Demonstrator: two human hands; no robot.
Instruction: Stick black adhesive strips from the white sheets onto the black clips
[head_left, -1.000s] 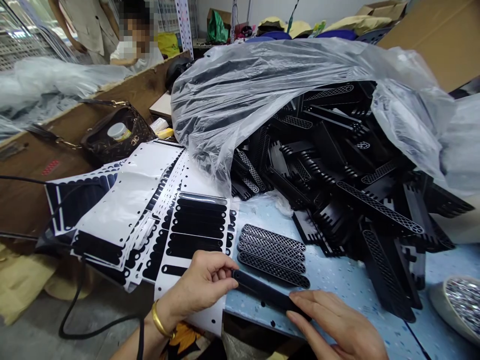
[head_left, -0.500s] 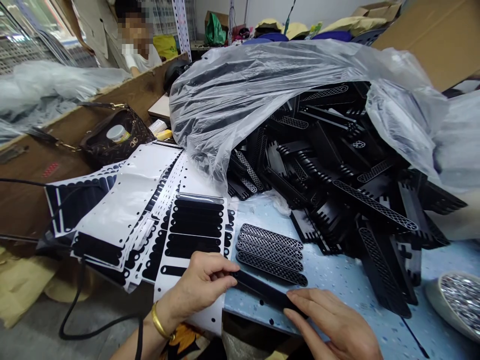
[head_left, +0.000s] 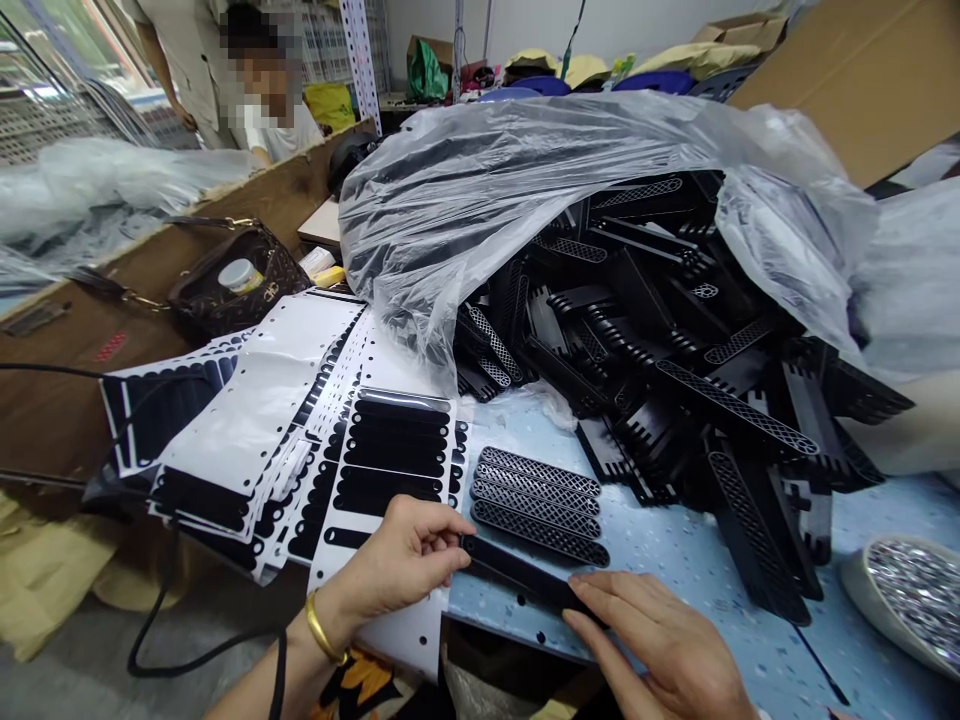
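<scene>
Between my two hands lies a long black strip-shaped piece [head_left: 517,573] with rounded ends, held just above the table's front edge. My left hand [head_left: 420,550], a gold bangle at its wrist, pinches the piece's left end. Thumb and fingers of my right hand [head_left: 652,635] close round its right end. Just behind it, several black pieces with a lattice pattern [head_left: 536,500] lie side by side. To the left, a white sheet of black rounded stickers [head_left: 394,450] reaches under my left hand.
A large heap of black slotted parts [head_left: 652,340] spills from a clear plastic bag [head_left: 555,150]. At right stands a bowl of small shiny pieces [head_left: 911,600]. More sticker sheets [head_left: 255,370] and a brown handbag [head_left: 240,275] are at left. Two people are beyond the wooden board [head_left: 45,390].
Both hands keep their hold on the black strip-shaped piece, which has barely moved. The whole view has shifted slightly.
</scene>
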